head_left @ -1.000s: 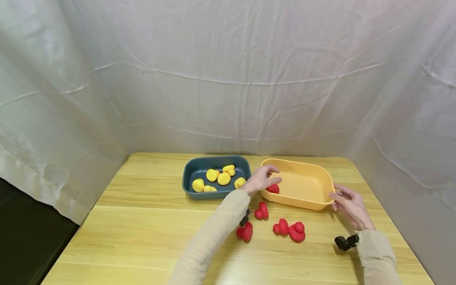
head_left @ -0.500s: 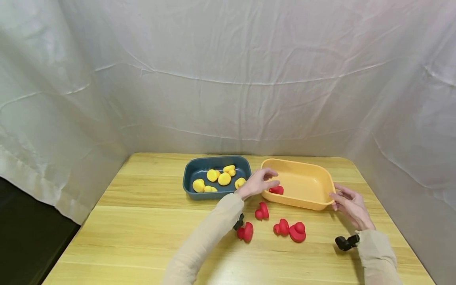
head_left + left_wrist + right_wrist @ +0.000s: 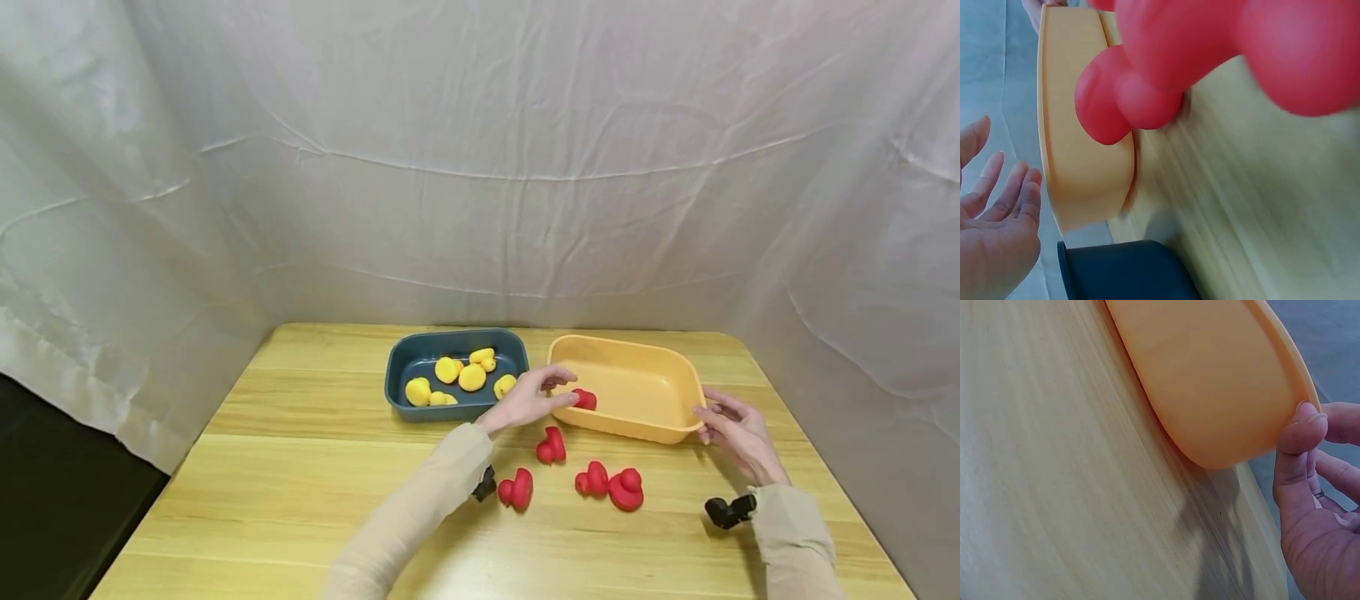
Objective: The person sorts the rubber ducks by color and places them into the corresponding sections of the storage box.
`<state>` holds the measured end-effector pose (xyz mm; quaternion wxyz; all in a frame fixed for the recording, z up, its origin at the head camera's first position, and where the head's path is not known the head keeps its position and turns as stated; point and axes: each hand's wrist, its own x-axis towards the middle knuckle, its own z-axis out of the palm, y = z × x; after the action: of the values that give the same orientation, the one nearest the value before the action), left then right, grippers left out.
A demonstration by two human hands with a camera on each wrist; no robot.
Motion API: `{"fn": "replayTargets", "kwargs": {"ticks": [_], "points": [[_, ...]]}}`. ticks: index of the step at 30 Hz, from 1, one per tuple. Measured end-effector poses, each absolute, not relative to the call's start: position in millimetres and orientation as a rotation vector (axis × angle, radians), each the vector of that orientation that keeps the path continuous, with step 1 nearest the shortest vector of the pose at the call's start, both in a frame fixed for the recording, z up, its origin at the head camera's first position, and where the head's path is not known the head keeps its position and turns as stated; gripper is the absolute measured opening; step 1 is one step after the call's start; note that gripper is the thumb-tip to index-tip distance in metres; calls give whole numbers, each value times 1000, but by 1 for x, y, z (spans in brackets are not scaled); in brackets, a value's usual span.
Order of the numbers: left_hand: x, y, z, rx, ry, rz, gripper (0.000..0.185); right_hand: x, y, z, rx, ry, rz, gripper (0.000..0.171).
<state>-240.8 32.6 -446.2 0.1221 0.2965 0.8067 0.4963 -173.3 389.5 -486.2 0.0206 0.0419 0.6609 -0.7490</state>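
**Red duck just inside the orange tray's near-left corner**

The red duck (image 3: 584, 399) lies inside the orange tray (image 3: 652, 428), at its near-left corner, right at the fingertips of my left hand (image 3: 525, 398). I judge it a hollow rubber toy: light, squashy, a little grippy, nothing fragile. I'd pinch it across the round body rather than the small head, which would slip out. My left hand's fingers are spread and relaxed over the tray's left rim, holding nothing, as the left wrist view confirms. My right hand (image 3: 738, 433) is at the tray's right end, thumb tip touching the rim in the right wrist view, the other fingers loosely bent beside the wall, not clamped. The tray looks like thin, stiff plastic that would slide easily. In front of the tray, four more red ducks (image 3: 592, 479) sit on the bench (image 3: 300, 508). Left of the tray, touching or nearly so, a blue tray (image 3: 397, 367) holds yellow ducks (image 3: 471, 377).
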Motion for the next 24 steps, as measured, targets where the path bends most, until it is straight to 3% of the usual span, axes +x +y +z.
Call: {"fn": "replayTargets", "kwargs": {"ticks": [8,24], "points": [[-229,7,-450,885,2262,1526,42,-171,388,-487,142,2023,-2354,31],[-205,-34,-457,944,2247,1256,48,-174,387,-484,135,2008,-2357,31]]}}
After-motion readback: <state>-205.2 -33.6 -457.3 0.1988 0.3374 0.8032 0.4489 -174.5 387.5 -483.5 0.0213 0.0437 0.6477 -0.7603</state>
